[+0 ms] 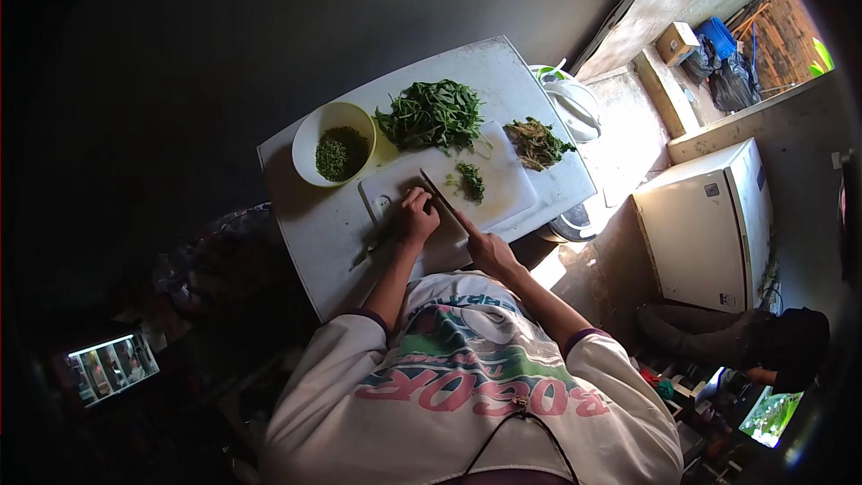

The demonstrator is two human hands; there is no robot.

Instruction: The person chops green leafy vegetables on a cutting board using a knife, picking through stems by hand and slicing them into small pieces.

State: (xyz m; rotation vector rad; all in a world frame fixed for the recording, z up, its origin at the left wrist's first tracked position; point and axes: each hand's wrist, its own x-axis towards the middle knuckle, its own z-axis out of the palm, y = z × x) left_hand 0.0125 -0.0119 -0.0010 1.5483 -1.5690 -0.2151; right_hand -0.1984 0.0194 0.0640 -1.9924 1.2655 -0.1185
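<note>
On the white cutting board [516, 181], my left hand [419, 215] is closed with curled fingers around green stems that trail toward the board's lower left. My right hand [491, 253] grips the handle of a knife [438, 190], its blade beside my left fingertips. A small heap of chopped greens [470, 181] lies on the board, right of the blade. Above it is a large pile of leafy greens [437, 115]. A pale bowl [306, 145] at the left holds finely chopped greens [341, 154]. Wilted, brownish trimmings [537, 143] lie at the right.
The white table [305, 216] stands against a dark wall. Beyond its right edge are a white lidded container [575, 108] and a white fridge [696, 229]. Another person [736, 337] is at the lower right. A lit screen [112, 368] shows at the lower left.
</note>
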